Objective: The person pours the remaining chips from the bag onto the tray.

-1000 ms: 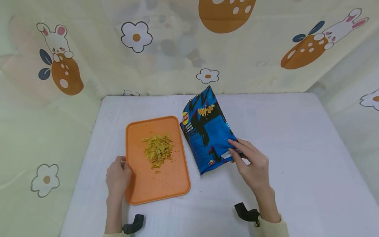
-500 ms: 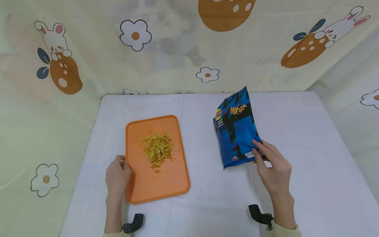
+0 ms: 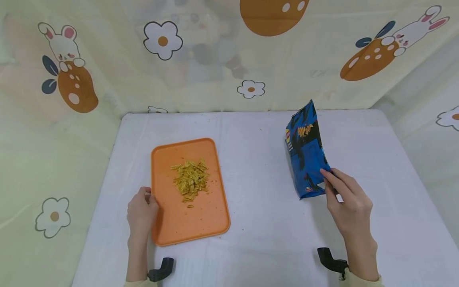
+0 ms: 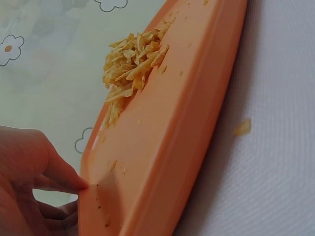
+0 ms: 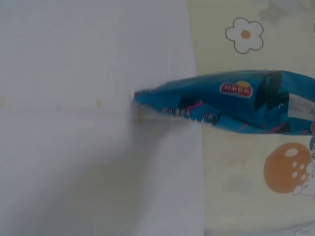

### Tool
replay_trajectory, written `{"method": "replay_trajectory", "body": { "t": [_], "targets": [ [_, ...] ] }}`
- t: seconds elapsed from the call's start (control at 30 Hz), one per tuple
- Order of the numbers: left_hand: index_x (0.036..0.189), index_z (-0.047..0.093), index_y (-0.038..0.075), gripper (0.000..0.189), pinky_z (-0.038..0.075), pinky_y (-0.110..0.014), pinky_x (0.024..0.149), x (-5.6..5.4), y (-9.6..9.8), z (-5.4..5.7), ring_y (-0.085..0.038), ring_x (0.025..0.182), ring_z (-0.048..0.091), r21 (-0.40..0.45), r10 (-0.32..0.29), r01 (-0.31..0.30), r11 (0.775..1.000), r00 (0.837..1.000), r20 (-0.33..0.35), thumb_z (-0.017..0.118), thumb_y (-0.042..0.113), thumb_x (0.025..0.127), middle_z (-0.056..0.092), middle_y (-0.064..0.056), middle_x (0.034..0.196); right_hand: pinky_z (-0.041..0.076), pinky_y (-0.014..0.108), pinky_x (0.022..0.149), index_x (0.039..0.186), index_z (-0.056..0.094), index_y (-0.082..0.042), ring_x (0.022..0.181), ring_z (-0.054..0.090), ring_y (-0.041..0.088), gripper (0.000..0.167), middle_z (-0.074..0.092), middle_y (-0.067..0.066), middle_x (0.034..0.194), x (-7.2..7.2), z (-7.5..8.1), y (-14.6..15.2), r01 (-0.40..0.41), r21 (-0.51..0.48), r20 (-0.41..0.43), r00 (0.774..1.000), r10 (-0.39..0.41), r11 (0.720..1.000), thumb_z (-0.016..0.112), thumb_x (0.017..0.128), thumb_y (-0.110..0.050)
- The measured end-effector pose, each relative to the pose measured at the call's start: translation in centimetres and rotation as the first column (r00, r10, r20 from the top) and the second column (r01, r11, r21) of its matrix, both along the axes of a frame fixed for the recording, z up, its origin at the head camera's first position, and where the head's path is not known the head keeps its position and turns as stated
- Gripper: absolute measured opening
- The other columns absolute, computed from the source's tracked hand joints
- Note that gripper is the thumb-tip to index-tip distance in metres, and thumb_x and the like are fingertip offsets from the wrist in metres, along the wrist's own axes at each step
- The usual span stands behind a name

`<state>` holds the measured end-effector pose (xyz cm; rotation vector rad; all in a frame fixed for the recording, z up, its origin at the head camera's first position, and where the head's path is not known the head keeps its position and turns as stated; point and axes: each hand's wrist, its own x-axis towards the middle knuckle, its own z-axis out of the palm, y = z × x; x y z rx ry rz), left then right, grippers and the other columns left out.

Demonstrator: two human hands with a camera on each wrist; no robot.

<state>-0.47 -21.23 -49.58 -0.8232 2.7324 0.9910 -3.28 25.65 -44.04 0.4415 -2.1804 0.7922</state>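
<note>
An orange tray point(image 3: 190, 227) lies left of centre on the white table, with a heap of broken yellow chips point(image 3: 191, 179) on it. My left hand point(image 3: 142, 211) pinches the tray's left rim; in the left wrist view its fingers point(image 4: 64, 169) meet the tray edge. Over the right side of the table, my right hand point(image 3: 351, 207) pinches the lower right corner of a blue and black chip bag point(image 3: 310, 155) between thumb and fingers. The bag stands tilted, its upper end toward the back edge. In the right wrist view the bag point(image 5: 231, 101) appears without the hand.
Small crumbs point(image 4: 243, 127) lie on the white table point(image 3: 258, 231) near the tray. A patterned cloth point(image 3: 208, 52) with flowers and rabbits hangs behind the table and along its sides. Black wrist mounts point(image 3: 331, 261) are on both arms.
My right hand has carried the chip bag rightward, away from beside the tray, and the bag has turned more edge-on. The left hand and the tray have stayed in place.
</note>
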Motion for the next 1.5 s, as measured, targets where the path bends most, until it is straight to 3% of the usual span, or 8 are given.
{"method": "replay_trajectory", "body": {
  "t": [0.13,0.43,0.6,0.73,0.8,1.0,1.23,1.5],
  "targets": [
    [0.135,0.053,-0.004,0.035,0.053,-0.049,0.082,0.0,-0.1,0.0,-0.038,0.096,0.062,-0.011,-0.003,0.003,1.0,1.0,-0.013,0.045,0.01,0.104,0.065,-0.028,0.117,0.042,0.007,0.071,0.099,0.079,0.005,0.075,0.062,0.034,0.032,0.074,0.027,0.104,-0.2,0.3,-0.4,-0.066,0.067,-0.025,0.997,0.068,0.996,0.068,0.074,0.023],
    [0.135,0.053,-0.004,0.036,0.054,-0.052,0.085,0.0,-0.1,0.0,-0.039,0.099,0.063,0.009,-0.006,0.006,1.0,1.0,-0.008,0.045,0.01,0.104,0.065,-0.029,0.119,0.033,0.024,0.046,0.097,0.081,-0.004,0.075,0.063,0.032,0.027,0.074,0.02,0.106,-0.2,0.2,-2.1,-0.183,0.199,0.019,0.983,0.183,0.963,0.055,0.096,-0.002],
    [0.134,0.054,-0.005,0.035,0.054,-0.053,0.086,0.1,-0.1,0.1,-0.041,0.101,0.064,0.008,-0.001,0.001,1.0,1.0,-0.021,0.045,0.01,0.104,0.066,-0.029,0.119,0.04,0.025,0.046,0.097,0.081,-0.007,0.076,0.064,0.028,0.038,0.074,0.017,0.104,-0.3,0.0,-3.3,-0.23,0.229,0.05,0.973,0.225,0.946,0.045,0.106,-0.013],
    [0.134,0.054,-0.004,0.035,0.054,-0.054,0.088,0.0,-0.1,0.2,-0.041,0.104,0.064,0.019,0.007,-0.007,1.0,1.0,-0.01,0.045,0.01,0.104,0.065,-0.03,0.122,0.052,0.032,0.05,0.11,0.079,-0.01,0.082,0.068,0.028,0.028,0.074,0.014,0.106,-0.2,-0.3,-4.2,-0.287,0.252,0.13,0.956,0.262,0.924,0.051,0.105,-0.013],
    [0.135,0.053,-0.003,0.035,0.053,-0.054,0.09,0.0,-0.1,0.2,-0.041,0.105,0.063,0.028,0.01,-0.01,1.0,1.0,-0.001,0.044,0.011,0.104,0.064,-0.029,0.123,0.057,0.037,0.054,0.118,0.075,-0.009,0.087,0.069,0.029,0.024,0.074,0.014,0.105,-0.1,-0.6,-4.6,-0.312,0.259,0.196,0.944,0.267,0.914,0.065,0.097,-0.006],
    [0.135,0.053,-0.003,0.035,0.053,-0.055,0.091,0.0,-0.2,0.3,-0.042,0.107,0.062,0.032,0.012,-0.013,0.999,1.0,0.009,0.044,0.012,0.104,0.064,-0.03,0.125,0.061,0.037,0.062,0.115,0.064,0.002,0.089,0.07,0.024,0.054,0.071,0.013,0.099,0.2,-2.5,-6.3,-0.328,0.272,0.316,0.918,0.237,0.905,0.088,0.067,0.008],
    [0.136,0.053,-0.003,0.036,0.053,-0.054,0.091,0.2,-0.3,0.2,-0.041,0.106,0.063,0.032,0.018,-0.018,0.999,1.0,0.0,0.044,0.012,0.105,0.064,-0.029,0.125,0.06,0.033,0.065,0.105,0.066,-0.005,0.092,0.068,0.023,0.04,0.074,0.008,0.1,0.6,-4.8,-8.5,-0.357,0.296,0.379,0.895,0.234,0.886,0.086,0.072,0.002],
    [0.137,0.052,-0.002,0.036,0.053,-0.054,0.091,0.0,-0.2,0.1,-0.041,0.107,0.061,0.044,0.023,-0.024,0.999,0.999,0.022,0.044,0.013,0.105,0.062,-0.029,0.127,0.061,0.037,0.084,0.109,0.068,-0.007,0.1,0.065,0.023,0.039,0.071,0.007,0.109,1.2,-5.4,-10.1,-0.369,0.37,0.537,0.834,0.128,0.852,0.09,0.077,-0.011]
  ]
}}
